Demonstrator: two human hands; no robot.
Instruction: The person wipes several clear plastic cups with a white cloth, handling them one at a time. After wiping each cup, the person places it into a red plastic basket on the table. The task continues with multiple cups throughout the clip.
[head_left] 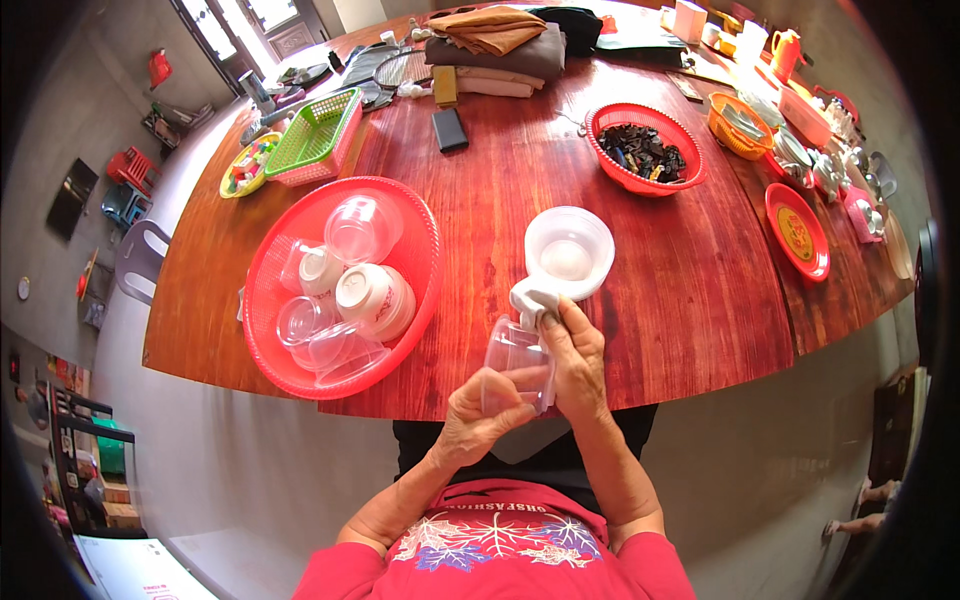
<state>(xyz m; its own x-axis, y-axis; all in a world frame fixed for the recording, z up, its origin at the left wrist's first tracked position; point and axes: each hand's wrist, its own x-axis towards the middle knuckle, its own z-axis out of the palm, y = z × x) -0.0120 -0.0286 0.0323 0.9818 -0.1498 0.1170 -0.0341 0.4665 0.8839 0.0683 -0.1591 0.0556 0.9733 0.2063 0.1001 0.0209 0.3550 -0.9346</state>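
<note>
My left hand [478, 418] is closed on the wall of a clear plastic container [512, 352], tilted just over the table's near edge. At its upper rim, my right hand [577, 358] pinches a white cloth [536, 297], part of which hangs down against the container. Right behind the cloth stands a translucent white plastic bowl [570, 248], opening upward. To the left lies a wide red plastic basket [258, 335]. Inside it are several clear containers [362, 228] and upside-down white bowls [372, 298].
On the reddish wooden table [480, 190] stand a green and pink basket [318, 135], a red basket [610, 160] of dark small items and a red plate [797, 232]. Folded cloths [500, 55] are piled at the back. Crockery lines the right side.
</note>
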